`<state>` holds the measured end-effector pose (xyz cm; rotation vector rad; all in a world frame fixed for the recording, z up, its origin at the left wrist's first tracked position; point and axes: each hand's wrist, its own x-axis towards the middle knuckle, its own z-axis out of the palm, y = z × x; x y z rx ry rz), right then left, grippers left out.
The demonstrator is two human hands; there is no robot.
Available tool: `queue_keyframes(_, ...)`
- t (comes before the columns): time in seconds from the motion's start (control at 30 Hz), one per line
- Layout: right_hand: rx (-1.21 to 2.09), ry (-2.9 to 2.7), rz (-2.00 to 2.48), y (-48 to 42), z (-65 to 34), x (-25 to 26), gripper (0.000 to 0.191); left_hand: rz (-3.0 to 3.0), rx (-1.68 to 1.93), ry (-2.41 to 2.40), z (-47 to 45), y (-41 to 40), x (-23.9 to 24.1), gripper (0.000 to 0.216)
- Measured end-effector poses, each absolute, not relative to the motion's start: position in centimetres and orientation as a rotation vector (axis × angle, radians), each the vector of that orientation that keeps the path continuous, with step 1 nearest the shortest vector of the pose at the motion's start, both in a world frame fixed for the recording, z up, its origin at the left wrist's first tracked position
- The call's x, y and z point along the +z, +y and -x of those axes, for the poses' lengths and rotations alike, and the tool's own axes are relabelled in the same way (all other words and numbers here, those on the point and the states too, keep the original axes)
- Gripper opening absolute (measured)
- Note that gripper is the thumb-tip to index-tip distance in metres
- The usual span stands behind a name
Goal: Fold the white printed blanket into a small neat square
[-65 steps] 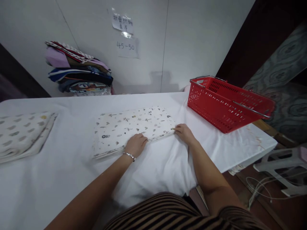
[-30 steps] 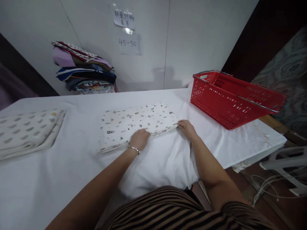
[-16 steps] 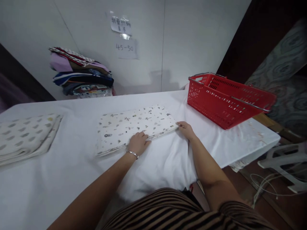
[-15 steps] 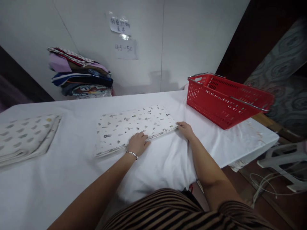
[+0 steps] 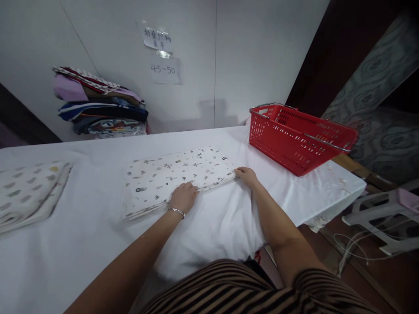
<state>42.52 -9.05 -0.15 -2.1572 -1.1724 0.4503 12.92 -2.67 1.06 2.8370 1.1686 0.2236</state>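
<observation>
A folded white cloth with small dark prints lies flat in the middle of the white-covered table. My left hand, with a bracelet at the wrist, rests on the cloth's near edge with its fingers curled over it. At the cloth's near right corner, my right hand pinches the fabric. Both forearms reach forward over the table.
A red plastic basket with metal handles stands at the table's right end. Another folded spotted cloth lies at the left. A stack of folded coloured fabrics sits against the back wall. A white plastic stool and cables are on the floor, right.
Both hands stay on the cloth's near edge and corner. Only the view has shifted slightly; the cloth has not visibly moved.
</observation>
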Motion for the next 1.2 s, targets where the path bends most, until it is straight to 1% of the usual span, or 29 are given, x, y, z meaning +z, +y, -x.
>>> queue_keyframes(0.13,0.504,-1.215,2.312,-8.0,-42.7,0.3,0.029,-2.87,0.209,1.16,-12.9,-2.8,1.1,0.027)
queue_keyframes(0.3,0.543,-1.202,2.308,-7.4,-43.1,1.1,0.019,-2.889,0.251,1.118,-12.4,-3.1,1.0,0.026)
queue_keyframes(0.43,0.588,-1.158,2.279,-7.7,-43.3,1.4,0.023,-2.895,0.311,1.089,-12.0,-3.3,0.7,0.029)
queue_keyframes(0.6,0.718,-1.094,2.268,-7.6,-43.6,1.7,0.025,-2.895,0.35,1.088,-11.9,-3.4,0.5,0.028)
queue_keyframes(0.77,0.866,-1.054,2.306,-6.9,-43.8,2.2,0.032,-2.861,0.372,1.097,-11.9,-3.5,0.5,0.028)
queue_keyframes(0.93,0.926,-1.063,2.37,-6.6,-43.6,2.7,0.036,-2.846,0.389,1.086,-11.8,-3.5,0.3,0.029)
queue_keyframes(1.07,0.866,-1.128,2.439,-6.6,-43.2,3.0,0.033,-2.815,0.403,1.081,-11.7,-3.6,0.3,0.028)
queue_keyframes(1.13,0.76,-1.203,2.444,-6.9,-43.0,3.0,0.029,-2.788,0.387,1.088,-11.8,-3.7,0.3,0.027)
queue_keyframes(1.2,0.62,-1.296,2.43,-7.2,-42.7,3.1,0.03,-2.777,0.347,1.103,-11.9,-3.9,0.3,0.027)
